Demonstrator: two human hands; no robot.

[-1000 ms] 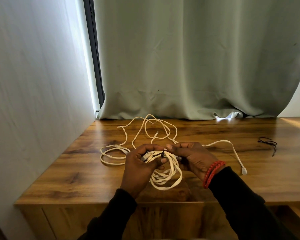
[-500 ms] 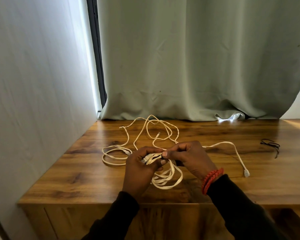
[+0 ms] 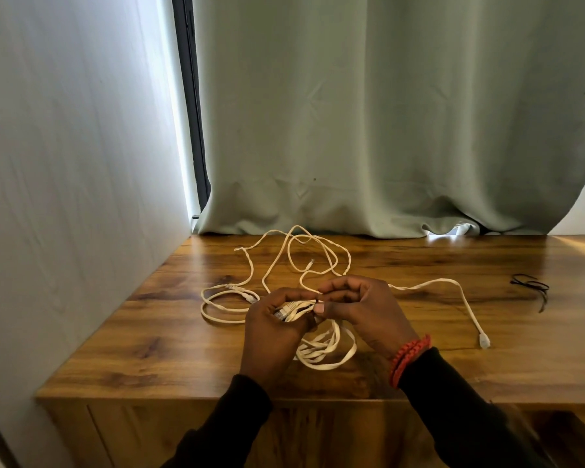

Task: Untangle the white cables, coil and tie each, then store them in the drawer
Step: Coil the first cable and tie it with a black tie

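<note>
Over the near edge of the wooden bench [image 3: 169,346], the left hand [image 3: 271,336] grips a coiled white cable [image 3: 325,352] at its gathered top, its loops hanging down to the wood. The right hand [image 3: 362,309] pinches a thin dark tie [image 3: 315,301] at that same gathered spot, thumb and forefinger closed on it. Behind the hands, the loose white cables [image 3: 284,261] sprawl in open loops towards the green curtain [image 3: 385,113], one plug end [image 3: 484,341] lying off to the right. Farther right lies a black tie [image 3: 531,286].
</note>
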